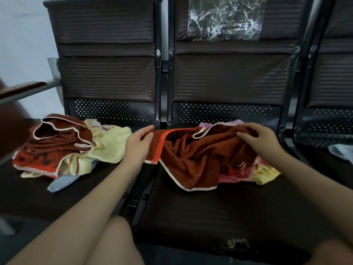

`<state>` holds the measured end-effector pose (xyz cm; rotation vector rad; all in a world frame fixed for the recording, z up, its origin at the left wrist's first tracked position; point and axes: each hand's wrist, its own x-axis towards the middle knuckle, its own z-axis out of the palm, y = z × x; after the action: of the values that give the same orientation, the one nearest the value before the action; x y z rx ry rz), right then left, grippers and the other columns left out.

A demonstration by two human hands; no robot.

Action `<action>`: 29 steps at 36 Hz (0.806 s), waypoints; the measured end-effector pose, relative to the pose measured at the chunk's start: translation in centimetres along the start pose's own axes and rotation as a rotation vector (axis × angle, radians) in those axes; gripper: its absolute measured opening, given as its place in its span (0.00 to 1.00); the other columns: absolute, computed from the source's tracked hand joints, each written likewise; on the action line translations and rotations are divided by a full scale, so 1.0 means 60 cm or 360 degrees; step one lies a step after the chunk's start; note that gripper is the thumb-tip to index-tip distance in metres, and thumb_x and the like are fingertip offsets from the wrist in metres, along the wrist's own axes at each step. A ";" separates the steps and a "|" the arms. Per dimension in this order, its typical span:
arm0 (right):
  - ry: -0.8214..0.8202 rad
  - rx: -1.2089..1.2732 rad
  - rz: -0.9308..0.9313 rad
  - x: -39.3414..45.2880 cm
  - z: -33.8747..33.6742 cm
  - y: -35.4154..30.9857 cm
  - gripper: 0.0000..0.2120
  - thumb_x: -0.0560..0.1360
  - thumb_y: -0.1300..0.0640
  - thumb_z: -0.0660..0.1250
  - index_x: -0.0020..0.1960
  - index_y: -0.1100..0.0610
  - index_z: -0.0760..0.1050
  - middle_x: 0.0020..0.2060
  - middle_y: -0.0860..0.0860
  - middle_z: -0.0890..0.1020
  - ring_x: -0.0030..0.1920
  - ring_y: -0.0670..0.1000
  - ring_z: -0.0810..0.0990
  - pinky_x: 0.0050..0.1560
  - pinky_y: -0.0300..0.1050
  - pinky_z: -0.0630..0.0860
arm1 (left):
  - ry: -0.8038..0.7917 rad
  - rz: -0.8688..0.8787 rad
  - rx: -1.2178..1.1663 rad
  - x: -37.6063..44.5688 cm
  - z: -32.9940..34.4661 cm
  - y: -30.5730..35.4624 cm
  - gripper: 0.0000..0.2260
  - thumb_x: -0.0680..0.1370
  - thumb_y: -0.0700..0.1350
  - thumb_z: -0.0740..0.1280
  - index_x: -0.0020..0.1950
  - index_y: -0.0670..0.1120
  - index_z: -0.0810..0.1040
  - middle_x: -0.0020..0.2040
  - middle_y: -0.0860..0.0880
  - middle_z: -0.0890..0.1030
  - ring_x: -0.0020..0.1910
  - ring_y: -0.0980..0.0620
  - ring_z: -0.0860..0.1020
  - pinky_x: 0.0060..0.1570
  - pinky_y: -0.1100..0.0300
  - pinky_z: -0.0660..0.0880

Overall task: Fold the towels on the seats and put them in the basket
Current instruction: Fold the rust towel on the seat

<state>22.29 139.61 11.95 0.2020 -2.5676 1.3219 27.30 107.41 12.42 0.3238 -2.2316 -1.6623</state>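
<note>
While both hands grip the brown towel (193, 150) — heaped towels (63, 148) alongside.

Left grip (138, 143): forearm bare, reaching forward, thumb up, fingers curled, pinching cloth edge. Right grip (256, 138): forearm bare, extended forward, palm down, fingers bent, pinching cloth. Both knees bare, low in frame.

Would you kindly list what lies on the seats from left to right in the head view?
Towel pile → left hand → brown towel → right hand → light blue cloth on the far-right seat.
</note>
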 end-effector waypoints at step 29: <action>-0.0773 -0.0642 -0.0110 -0.062 0.053 -0.020 0.15 0.75 0.47 0.69 0.60 0.50 0.78 0.55 0.46 0.81 0.55 0.47 0.78 0.57 0.43 0.75 | -0.0695 0.0123 0.1160 -0.083 0.036 -0.025 0.23 0.78 0.48 0.63 0.73 0.50 0.66 0.59 0.44 0.74 0.55 0.48 0.76 0.52 0.59 0.70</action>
<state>25.68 136.37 10.07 0.5886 -3.1231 0.7712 30.99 110.75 9.76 0.0323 -3.0812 -0.8732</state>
